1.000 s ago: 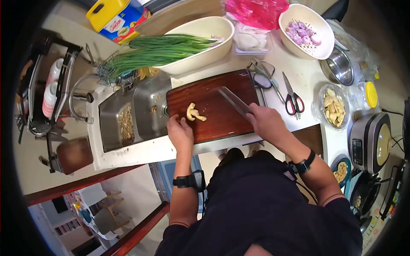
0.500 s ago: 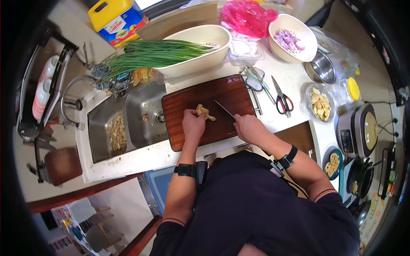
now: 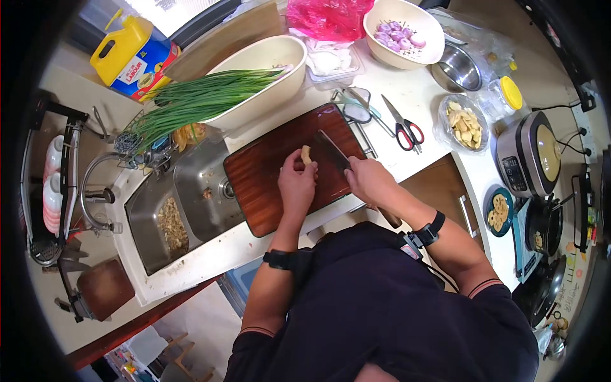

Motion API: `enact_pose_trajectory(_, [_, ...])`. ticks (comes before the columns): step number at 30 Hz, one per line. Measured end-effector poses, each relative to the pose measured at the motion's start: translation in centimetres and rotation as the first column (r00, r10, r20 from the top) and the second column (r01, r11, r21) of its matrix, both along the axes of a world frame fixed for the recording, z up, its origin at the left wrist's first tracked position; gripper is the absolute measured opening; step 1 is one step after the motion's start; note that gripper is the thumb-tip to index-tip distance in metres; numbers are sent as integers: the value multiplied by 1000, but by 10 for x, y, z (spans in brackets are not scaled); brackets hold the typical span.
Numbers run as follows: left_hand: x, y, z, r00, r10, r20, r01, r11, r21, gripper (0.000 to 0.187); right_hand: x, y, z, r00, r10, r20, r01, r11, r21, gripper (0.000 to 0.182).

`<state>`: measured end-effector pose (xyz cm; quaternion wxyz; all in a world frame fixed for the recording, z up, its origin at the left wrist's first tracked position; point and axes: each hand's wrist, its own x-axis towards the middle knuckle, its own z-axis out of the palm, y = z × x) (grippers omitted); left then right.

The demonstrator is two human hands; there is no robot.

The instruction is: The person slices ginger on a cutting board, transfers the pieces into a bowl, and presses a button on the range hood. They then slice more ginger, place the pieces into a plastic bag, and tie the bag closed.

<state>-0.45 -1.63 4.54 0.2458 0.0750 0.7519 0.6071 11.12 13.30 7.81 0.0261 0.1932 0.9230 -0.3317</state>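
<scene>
Over the dark wooden cutting board [image 3: 267, 184], my left hand [image 3: 298, 181] is closed on a pale yellow-brown piece of ginger [image 3: 306, 153], pinched between thumb and fingers. The ginger stands roughly upright in the grip, and its lower end is partly hidden by the fingers. My right hand [image 3: 370, 181] is wrapped round the handle of a knife [image 3: 331, 144]. Its narrow blade points up and left across the board, a short way right of the ginger and apart from it.
Left of the board is a double sink [image 3: 202, 169] with scraps. Behind lies a cream tub [image 3: 254, 95] with green onions [image 3: 203, 95]. Scissors [image 3: 404, 126], a bowl of ginger pieces [image 3: 463, 125], a colander of shallots [image 3: 401, 54] and a cooker [image 3: 531, 153] stand right.
My left hand has lifted the ginger and turned it from lying on the board to upright. The knife stays in my right hand. The whole view has tilted and shifted.
</scene>
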Motion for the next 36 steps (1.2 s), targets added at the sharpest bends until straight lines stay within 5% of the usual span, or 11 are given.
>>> enact_pose_trajectory(2, [6, 17, -6, 999, -38, 10, 39, 993, -109, 47, 1, 2, -3, 998, 22, 54, -23, 1000, 15, 22])
enact_pose_trajectory(8, [12, 25, -27, 998, -4, 63, -2, 996, 87, 36, 5, 1, -14, 998, 54, -18, -54, 997, 48, 19])
enact_pose_trajectory(14, [8, 23, -24, 999, 34, 19, -34, 999, 3, 24, 3, -2, -5, 996, 93, 3, -93, 992, 86, 16])
enact_pose_trajectory(36, [11, 21, -43, 996, 81, 38, -86, 986, 143, 23, 7, -2, 13, 996, 84, -37, -81, 993, 85, 18])
